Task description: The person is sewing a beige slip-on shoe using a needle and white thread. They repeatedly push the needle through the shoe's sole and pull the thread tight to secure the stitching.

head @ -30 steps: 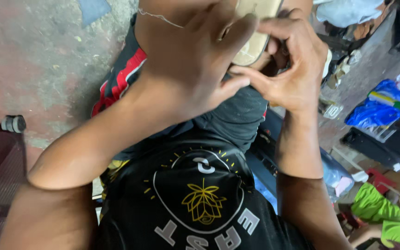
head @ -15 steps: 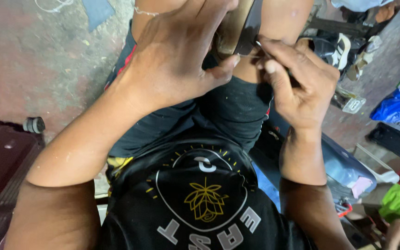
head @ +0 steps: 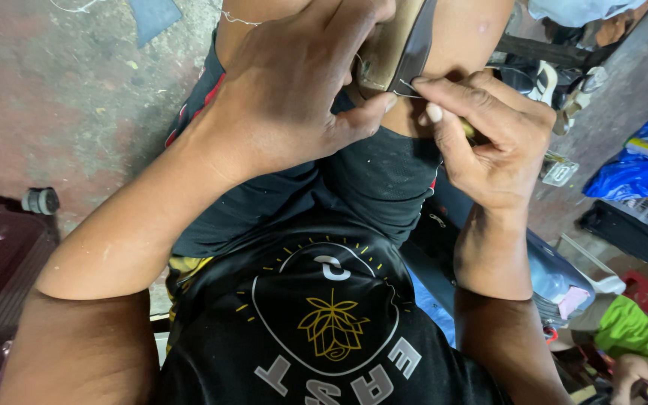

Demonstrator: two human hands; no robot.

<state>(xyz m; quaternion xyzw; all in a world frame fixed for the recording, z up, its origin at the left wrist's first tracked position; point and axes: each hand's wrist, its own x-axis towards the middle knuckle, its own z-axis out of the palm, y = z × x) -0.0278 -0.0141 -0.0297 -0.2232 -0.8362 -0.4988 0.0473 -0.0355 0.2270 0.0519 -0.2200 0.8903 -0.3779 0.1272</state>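
Head view: left hand [head: 294, 97] wrapped around a tan, dark-edged sole-like piece [head: 395, 45], fingers clenched on it, thumb pressed below its lower edge. The piece sits above the lap, near top of frame. Right hand [head: 489, 142] just beside, fingertips pinched on a thin needle-like tool [head: 408, 88] touching the piece's edge. Small grey cylinder [head: 40, 200] on concrete floor [head: 76, 97], well apart.

A small floor-level workshop: stained concrete floor [head: 61, 112], shoes [head: 545, 79] and bags [head: 639, 161] cluttered beside the seated worker.
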